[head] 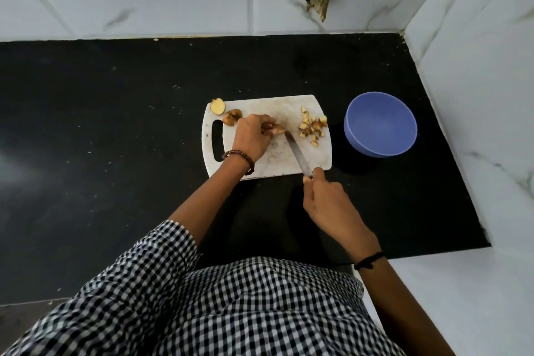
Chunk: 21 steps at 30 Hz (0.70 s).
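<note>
While one knife [297, 153] meets one piece [278, 128], one board [289, 107], one bowl [381, 124]

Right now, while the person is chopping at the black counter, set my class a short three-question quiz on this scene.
1. True or false: the round blue plastic bowl holds chopped pieces.
2. Which hand grips the steel-bladed knife? A) the left, B) the right, C) both.
3. Fill in: the small diced pieces lie at the ___ end of the white plastic cutting board, the end nearest the bowl.

Key
1. False: it looks empty.
2. B: the right hand grips it, and the left hand holds the pale brown-skinned piece at the blade's tip.
3. Right.
</note>
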Tool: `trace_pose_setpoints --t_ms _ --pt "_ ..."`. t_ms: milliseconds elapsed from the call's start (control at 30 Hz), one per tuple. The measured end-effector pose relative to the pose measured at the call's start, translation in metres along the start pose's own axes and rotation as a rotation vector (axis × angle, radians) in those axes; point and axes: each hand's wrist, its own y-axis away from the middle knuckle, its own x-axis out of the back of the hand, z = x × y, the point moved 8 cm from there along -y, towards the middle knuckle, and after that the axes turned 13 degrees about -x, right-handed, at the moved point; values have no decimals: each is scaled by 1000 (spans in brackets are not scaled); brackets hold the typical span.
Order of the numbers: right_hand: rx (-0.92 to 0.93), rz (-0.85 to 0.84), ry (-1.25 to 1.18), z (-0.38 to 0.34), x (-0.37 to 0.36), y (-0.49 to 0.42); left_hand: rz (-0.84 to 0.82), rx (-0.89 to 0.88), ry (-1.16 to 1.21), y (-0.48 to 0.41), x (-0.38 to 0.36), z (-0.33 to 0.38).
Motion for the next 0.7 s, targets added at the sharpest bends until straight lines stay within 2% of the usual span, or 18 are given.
trace_pose_setpoints --t_ms 200,433,700 --pt "30 73 -86 -11 16 -15 -50 -76 -68 -5 -4 5" --pt "35 56 -149 -28 16 -49 -38 -147 -173 -8 -5 9" --pt "1 -9 -218 -27 5 -61 -101 -248 -210 -9 -6 13"
